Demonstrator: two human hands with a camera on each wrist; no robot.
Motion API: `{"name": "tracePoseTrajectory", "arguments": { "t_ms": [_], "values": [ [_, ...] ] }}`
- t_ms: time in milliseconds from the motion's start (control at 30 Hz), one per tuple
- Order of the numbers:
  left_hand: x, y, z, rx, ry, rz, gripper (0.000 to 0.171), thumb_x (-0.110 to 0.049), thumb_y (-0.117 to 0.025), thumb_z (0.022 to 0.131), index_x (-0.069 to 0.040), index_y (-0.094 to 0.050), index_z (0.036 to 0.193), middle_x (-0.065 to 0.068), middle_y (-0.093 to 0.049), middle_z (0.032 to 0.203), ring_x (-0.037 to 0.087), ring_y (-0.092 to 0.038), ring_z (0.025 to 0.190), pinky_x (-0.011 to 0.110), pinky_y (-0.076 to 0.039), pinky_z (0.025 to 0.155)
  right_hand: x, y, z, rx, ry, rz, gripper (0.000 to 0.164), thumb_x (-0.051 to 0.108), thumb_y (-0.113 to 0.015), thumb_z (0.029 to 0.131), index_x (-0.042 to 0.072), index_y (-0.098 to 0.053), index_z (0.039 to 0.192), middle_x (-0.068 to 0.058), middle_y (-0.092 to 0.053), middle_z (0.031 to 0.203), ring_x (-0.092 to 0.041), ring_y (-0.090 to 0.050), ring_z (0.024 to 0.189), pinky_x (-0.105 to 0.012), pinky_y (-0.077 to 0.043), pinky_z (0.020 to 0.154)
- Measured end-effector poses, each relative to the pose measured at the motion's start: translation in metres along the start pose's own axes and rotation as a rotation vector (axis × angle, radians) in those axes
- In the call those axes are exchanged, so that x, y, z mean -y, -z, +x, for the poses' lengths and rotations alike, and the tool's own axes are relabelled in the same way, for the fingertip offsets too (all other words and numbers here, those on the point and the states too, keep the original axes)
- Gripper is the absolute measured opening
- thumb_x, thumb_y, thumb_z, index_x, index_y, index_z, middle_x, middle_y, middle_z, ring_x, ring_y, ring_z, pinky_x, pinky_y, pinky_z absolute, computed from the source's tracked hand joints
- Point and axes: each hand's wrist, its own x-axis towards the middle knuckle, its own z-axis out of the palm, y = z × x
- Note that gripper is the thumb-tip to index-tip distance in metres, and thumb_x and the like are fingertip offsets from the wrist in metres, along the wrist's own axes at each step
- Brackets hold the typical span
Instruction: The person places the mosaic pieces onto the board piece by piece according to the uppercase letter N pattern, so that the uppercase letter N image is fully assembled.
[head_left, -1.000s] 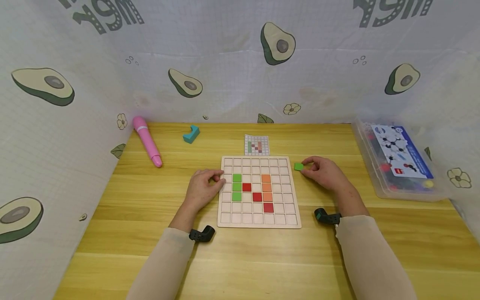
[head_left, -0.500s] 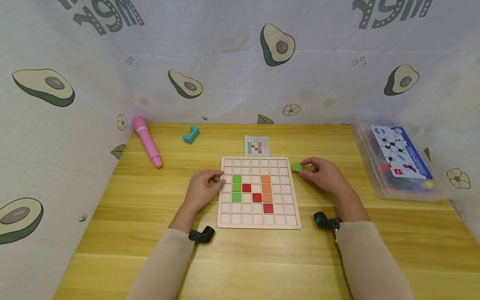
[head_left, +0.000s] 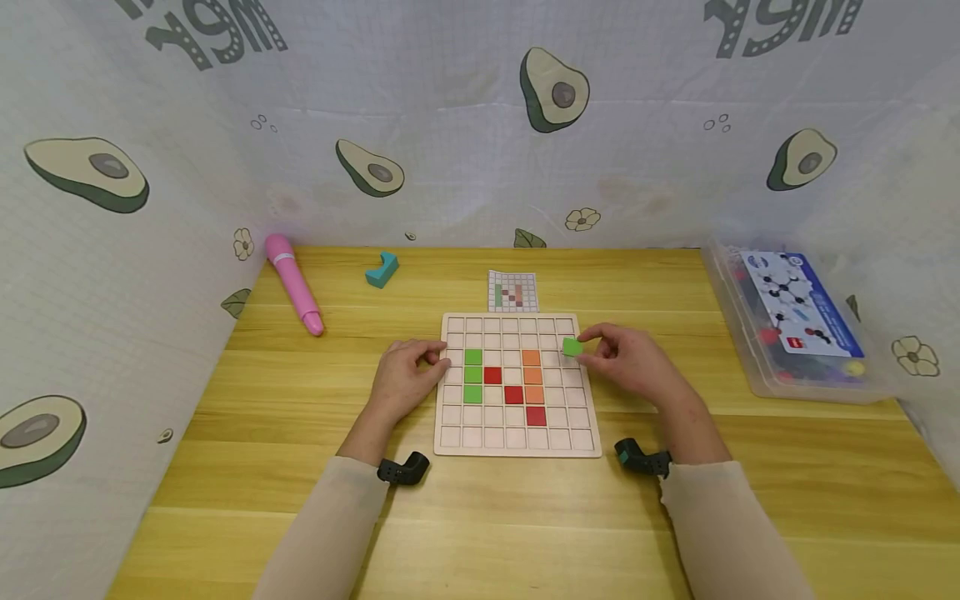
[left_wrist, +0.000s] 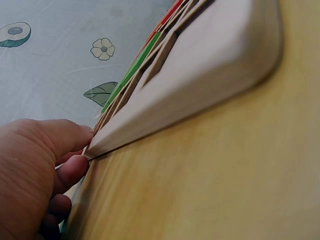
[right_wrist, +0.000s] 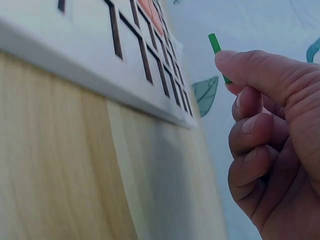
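In the head view my right hand [head_left: 628,360] pinches a green square tile [head_left: 572,347] between thumb and index finger, over the right side of the wooden grid board [head_left: 517,451]. The right wrist view shows this thin tile nearly edge-on, raised above the board's surface, the other fingers curled below. My left hand [head_left: 405,379] holds the board's left edge with thumb and index fingertips. Set in the grid are a column of green tiles [head_left: 473,375], a column of orange tiles [head_left: 532,376] and a diagonal of red tiles [head_left: 513,395].
A small printed pattern card [head_left: 513,292] lies behind the board. At the back left are a pink microphone-shaped object [head_left: 296,284] and a teal notched block [head_left: 382,271]. A clear plastic box [head_left: 798,321] with a molecule-picture label stands at the right. An avocado-print sheet surrounds the table.
My right hand has carried the green tile leftward and slightly nearer, from the table beside the board to over its right columns. The left hand and board have stayed in place.
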Motion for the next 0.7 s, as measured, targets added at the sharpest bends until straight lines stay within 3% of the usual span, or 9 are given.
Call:
{"name": "tracePoseTrajectory", "arguments": {
  "t_ms": [700],
  "values": [
    [0.0,0.0,0.0,-0.006,0.005,-0.002,0.028,-0.026,-0.074,0.093,-0.013,-0.077,0.117,0.0,-0.068,0.09,0.019,-0.05,0.086,0.031,-0.037,0.078,0.04,-0.033,-0.018,0.144,0.124,0.047,0.025,0.026,-0.08,0.089,0.016,-0.069,0.108,0.0,-0.055,0.078,-0.016,-0.049,0.069,-0.025,-0.038,0.059]
  ]
}}
